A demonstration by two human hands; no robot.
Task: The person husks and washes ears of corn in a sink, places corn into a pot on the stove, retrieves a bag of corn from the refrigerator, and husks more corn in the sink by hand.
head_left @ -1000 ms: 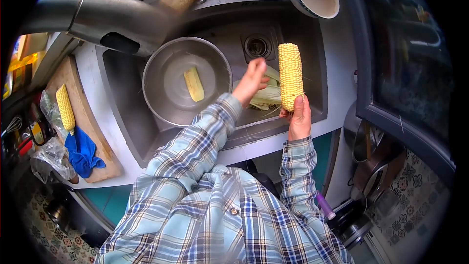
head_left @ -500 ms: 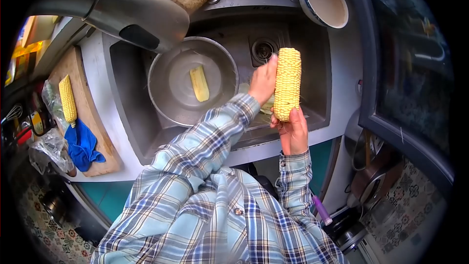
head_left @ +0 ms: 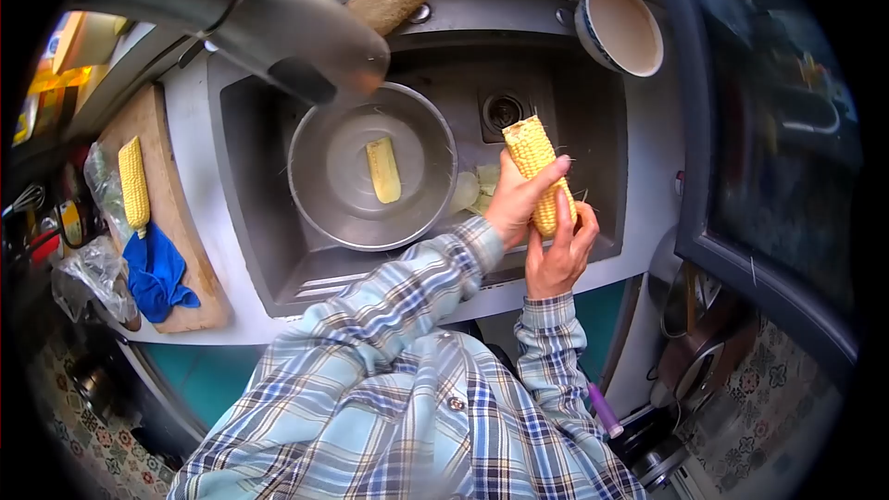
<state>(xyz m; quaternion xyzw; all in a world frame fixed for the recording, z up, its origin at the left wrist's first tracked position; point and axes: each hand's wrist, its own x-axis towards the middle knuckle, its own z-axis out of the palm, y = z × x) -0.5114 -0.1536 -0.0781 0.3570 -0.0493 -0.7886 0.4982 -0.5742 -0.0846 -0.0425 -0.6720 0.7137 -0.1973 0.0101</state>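
Both of my hands are closed round a peeled yellow corn cob [head_left: 530, 150], which I hold tilted over the right part of the sink. My left hand [head_left: 511, 204] grips its middle from the left, the thumb lying across the kernels. Lower down, the fingers of my right hand [head_left: 557, 257] wrap the bottom end, partly hiding it. The cob's upper end shows a pale cut face. To the left a metal bowl [head_left: 310, 208] stands in the sink, with a pale yellow piece of corn [head_left: 382, 170] lying inside.
A steel faucet [head_left: 269, 28] reaches over the sink [head_left: 255, 213]. Pale scraps [head_left: 482, 187] lie beside the bowl. On the left, a wooden board [head_left: 199, 287] carries another corn cob [head_left: 133, 187] and a blue cloth [head_left: 157, 273]. A white bowl [head_left: 622, 30] stands at the back right.
My left hand has come down from beside the cob's upper part onto its middle. The cob has gone from nearly upright to tilted, top leaning left, and sits slightly lower.
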